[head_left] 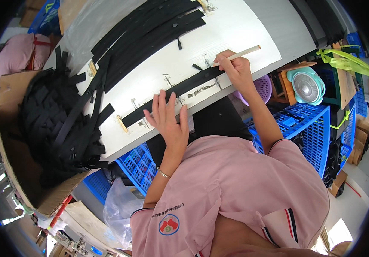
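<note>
A long black fabric strap (198, 80) lies flat near the front edge of a white board (246, 32), beside several dark marks drawn on the board. My left hand (169, 123) rests over the strap's left part with its fingers spread, pressing on it and gripping nothing. At the strap's right end, my right hand (235, 70) is closed around a pale pencil-like stick (249, 52). Its lower tip is hidden by my fingers, near the strap's end. Several more black straps (150, 45) lie side by side on the board's far part.
To the left, a cardboard box (11, 141) is heaped with black straps (49, 115), some trailing onto the board. Blue plastic crates (317, 137) stand below the table, with a purple basket (261, 89) and a teal fan (306, 85) at the right. Another person (22, 53) is at the far left.
</note>
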Motion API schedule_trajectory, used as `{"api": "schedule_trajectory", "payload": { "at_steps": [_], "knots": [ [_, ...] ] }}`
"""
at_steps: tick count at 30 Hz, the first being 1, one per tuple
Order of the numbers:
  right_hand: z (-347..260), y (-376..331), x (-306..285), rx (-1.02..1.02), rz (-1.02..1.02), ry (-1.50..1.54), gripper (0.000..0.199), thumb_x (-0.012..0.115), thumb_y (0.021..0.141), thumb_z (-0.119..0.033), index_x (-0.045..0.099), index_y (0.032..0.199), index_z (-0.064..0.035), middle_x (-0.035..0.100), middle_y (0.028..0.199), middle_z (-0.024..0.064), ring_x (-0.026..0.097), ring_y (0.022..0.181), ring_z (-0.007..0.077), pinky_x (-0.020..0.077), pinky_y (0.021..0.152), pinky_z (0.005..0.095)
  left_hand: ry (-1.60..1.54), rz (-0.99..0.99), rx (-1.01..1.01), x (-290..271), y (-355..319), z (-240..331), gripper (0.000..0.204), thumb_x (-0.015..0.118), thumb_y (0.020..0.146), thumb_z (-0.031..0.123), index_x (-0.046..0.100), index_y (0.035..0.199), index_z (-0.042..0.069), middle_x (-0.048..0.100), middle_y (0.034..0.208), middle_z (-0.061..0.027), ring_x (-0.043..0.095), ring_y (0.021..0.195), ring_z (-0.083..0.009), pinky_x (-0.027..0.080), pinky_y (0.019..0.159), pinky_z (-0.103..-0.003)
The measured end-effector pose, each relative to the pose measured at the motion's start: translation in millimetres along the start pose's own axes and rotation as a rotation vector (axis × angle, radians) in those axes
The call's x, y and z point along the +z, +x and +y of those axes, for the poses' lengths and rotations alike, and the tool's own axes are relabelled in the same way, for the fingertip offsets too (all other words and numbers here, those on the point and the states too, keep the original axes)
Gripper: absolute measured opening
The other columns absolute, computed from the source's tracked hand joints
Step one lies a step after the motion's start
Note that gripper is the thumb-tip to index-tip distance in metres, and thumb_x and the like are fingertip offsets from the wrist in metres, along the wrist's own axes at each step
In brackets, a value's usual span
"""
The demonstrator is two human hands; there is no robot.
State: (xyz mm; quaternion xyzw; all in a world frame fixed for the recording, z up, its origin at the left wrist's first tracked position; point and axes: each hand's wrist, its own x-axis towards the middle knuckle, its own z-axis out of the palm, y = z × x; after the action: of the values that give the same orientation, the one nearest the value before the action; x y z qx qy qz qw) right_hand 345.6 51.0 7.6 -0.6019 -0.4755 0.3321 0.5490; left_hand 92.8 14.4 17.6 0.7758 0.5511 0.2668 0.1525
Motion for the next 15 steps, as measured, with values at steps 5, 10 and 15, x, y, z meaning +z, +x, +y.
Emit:
{"api": "schedule_trajectory", "payload": {
  "at_steps": [5,10,15],
  "knots": [
    [0,2,2,-0.01,-0.025,0.008,0.022,0.064,0.102,-0.018,0.073,0.094,0.0012,0.065,0.073,0.0017,0.057,0.068,0.0064,0.0453,0.061,0.024,-0.171,0.019,0.152,24,38,35,0.027,0.073,0.093,0.017,0.074,0.119,0.01,0.064,0.139,-0.0066,0.049,0.139,-0.0278,0.017,0.123,-0.053],
    [0,3,3,-0.034,-0.033,-0.039,0.022,0.065,0.102,-0.019,0.072,0.093,-0.0001,0.065,0.071,0.0036,0.057,0.063,0.0078,0.0452,0.058,0.026,-0.203,0.066,0.225,53,67,50,0.015,0.076,0.088,0.013,0.074,0.102,0.01,0.069,0.125,-0.0042,0.056,0.124,-0.0259,0.025,0.118,-0.05],
    [4,1,5,-0.089,-0.025,-0.159,0.021,0.066,0.1,-0.02,0.071,0.092,-0.0011,0.066,0.071,0.0068,0.059,0.059,0.0132,0.0459,0.057,0.0285,-0.202,0.043,0.205,61,66,49,0.013,0.076,0.085,0.01,0.072,0.098,0.008,0.068,0.125,-0.0062,0.057,0.122,-0.0272,0.025,0.118,-0.052]
  ]
}}
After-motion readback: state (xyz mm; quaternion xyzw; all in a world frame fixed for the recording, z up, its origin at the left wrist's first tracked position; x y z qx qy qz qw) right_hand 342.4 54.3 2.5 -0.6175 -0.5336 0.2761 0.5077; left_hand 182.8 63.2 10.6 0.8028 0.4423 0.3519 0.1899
